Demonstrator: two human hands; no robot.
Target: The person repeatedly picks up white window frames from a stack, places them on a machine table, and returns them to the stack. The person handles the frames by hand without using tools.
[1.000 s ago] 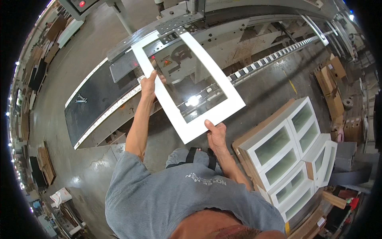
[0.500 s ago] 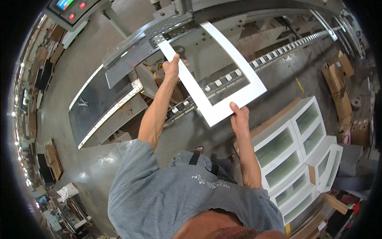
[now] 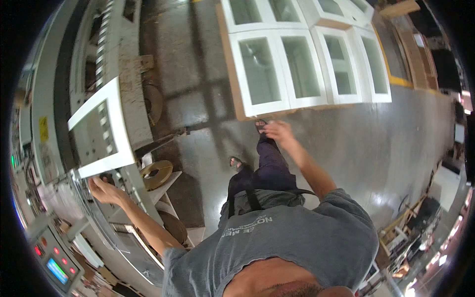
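A white rectangular frame (image 3: pixel 122 123) with an open middle lies in the machine (image 3: pixel 129 94) on my left, its far-left side reaching in under the machine's long beam. My left hand (image 3: pixel 103 191) is beside the frame's near edge, palm turned up and fingers loosely apart, with nothing gripped. Whether a fingertip touches the frame, I cannot tell. My right hand (image 3: pixel 278 130) hangs over the floor near the stack of white glass-panelled doors (image 3: pixel 271 106). Its fingers are half bent and apart, and it holds nothing.
The white doors rest on a brown board (image 3: pixel 240 113) ahead. Rolls of edging tape (image 3: pixel 157 174) sit on a shelf beside the machine. A control panel (image 3: pixel 57 262) with a lit screen stands at lower left. Cardboard and wood pieces (image 3: pixel 415 54) lie at far right.
I have turned to the right, so the machine is now on my left and the doors ahead. Both hands have let go of the white frame, which now lies in the machine.
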